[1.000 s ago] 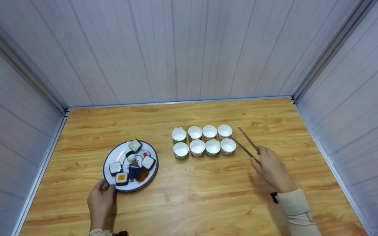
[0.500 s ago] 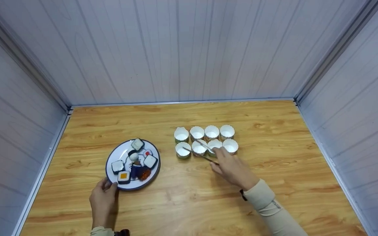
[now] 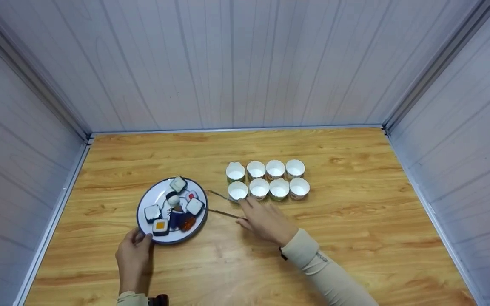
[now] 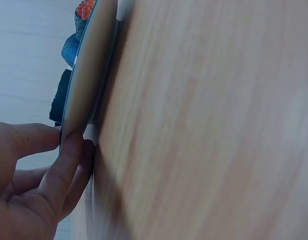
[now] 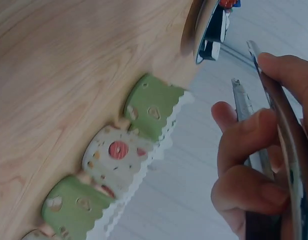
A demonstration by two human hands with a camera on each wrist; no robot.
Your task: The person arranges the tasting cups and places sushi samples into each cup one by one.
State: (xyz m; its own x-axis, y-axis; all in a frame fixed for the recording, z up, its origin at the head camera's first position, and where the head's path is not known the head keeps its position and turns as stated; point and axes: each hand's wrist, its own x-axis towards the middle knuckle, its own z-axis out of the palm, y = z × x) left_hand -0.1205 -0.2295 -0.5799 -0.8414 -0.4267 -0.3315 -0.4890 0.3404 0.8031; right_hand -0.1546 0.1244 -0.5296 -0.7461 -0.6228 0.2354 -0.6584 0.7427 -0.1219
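My left hand (image 3: 133,258) pinches the near-left rim of a white, blue-edged plate (image 3: 155,196), thumb above and fingers beneath. Several toy-like sushi pieces lie on that plate, among them a white-topped roll (image 3: 195,206), one with a yellow square (image 3: 160,228) and one with orange roe (image 3: 187,222). My right hand (image 3: 270,224) grips slim metal tongs (image 5: 293,155). Their two arms are spread apart and point left, tips right at the plate's right edge. Nothing sits between the tips.
Several white paper cups (image 3: 278,188) stand in two rows right of the plate; green and patterned outsides show in the right wrist view. The right hand overlaps the near-left cup (image 3: 237,190). Pale panel walls (image 3: 228,85) enclose the wooden table (image 3: 177,276).
My right hand has swept the tongs left, from right of the cups, over the near row, to the plate's edge. The left hand keeps its grip on the plate.
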